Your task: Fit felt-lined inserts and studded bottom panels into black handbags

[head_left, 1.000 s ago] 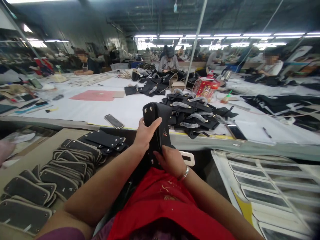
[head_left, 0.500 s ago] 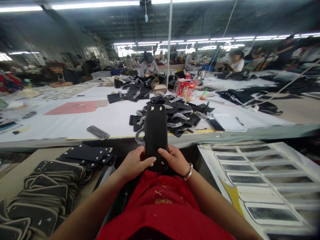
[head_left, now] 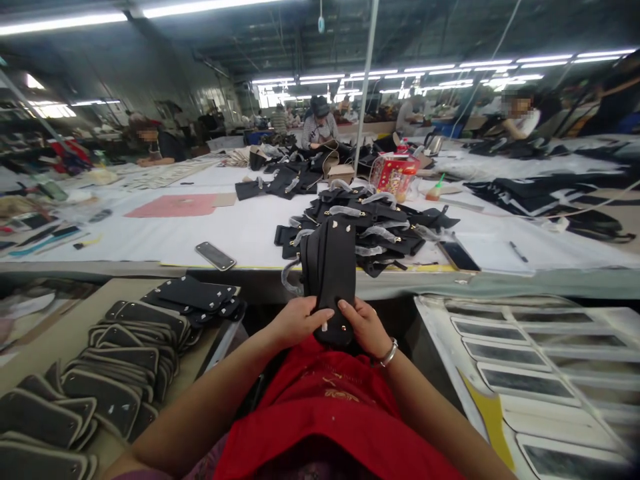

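A black leather bag piece (head_left: 331, 270) with small metal studs stands upright in front of me, above my red apron (head_left: 335, 413). My left hand (head_left: 296, 321) grips its lower left edge, thumb pressed on the face. My right hand (head_left: 366, 325), with a silver bracelet at the wrist, grips the lower right edge. A plastic-wrapped strap hangs at the piece's left side. Behind it on the white table (head_left: 240, 230) lies a pile of black bag parts (head_left: 373, 230).
Stacks of grey-black oval panels (head_left: 107, 373) cover a board at my left. A phone (head_left: 215, 255) and another phone (head_left: 456, 255) lie on the table. White trays (head_left: 530, 360) are at my right. A red box (head_left: 395, 175) and other seated people are farther back.
The left hand came down from the top of the piece to its lower edge. The piece now faces me with both hands at its base, tilted slightly right.
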A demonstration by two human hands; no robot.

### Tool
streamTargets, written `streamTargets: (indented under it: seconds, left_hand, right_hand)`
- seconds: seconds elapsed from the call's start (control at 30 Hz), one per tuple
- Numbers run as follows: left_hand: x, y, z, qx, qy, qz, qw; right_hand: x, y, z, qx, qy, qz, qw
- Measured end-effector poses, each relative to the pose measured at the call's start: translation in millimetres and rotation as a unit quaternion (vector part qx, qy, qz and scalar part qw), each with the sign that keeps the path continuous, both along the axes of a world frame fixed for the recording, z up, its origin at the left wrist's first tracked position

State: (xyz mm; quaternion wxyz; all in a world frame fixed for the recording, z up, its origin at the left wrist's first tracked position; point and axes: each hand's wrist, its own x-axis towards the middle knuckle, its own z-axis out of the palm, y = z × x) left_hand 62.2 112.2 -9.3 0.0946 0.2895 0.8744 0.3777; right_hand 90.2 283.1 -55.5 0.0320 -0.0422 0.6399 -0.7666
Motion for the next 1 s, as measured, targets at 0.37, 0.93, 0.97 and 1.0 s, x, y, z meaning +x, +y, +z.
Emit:
streamTargets:
  seconds: [0.37, 0.93, 0.97, 1.0]
  left_hand:
    - [-3.0, -3.6, 1.3, 0.113, -0.070, 0.036, 0.990]
    - [9.9, -15.8, -6.5, 0.086, -0.123, 0.062, 0.987]
    - [10.5, -15.9, -5.0, 0.079, -0.113, 0.062, 0.989]
    - [11.0, -15.9, -3.6, 0.072, -0.103, 0.061, 0.990]
  right_hand:
    - [10.5, 14.7, 25.3, 0.263, 0.097, 0.023, 0.960]
    - [19.5, -5.6, 13.0, 0.157, 0.079, 0.069, 0.982]
    - [20.0, -5.9, 12.1, 0.163, 0.083, 0.063, 0.981]
    - [20.3, -6.1, 11.5, 0.170, 0.087, 0.058, 0.980]
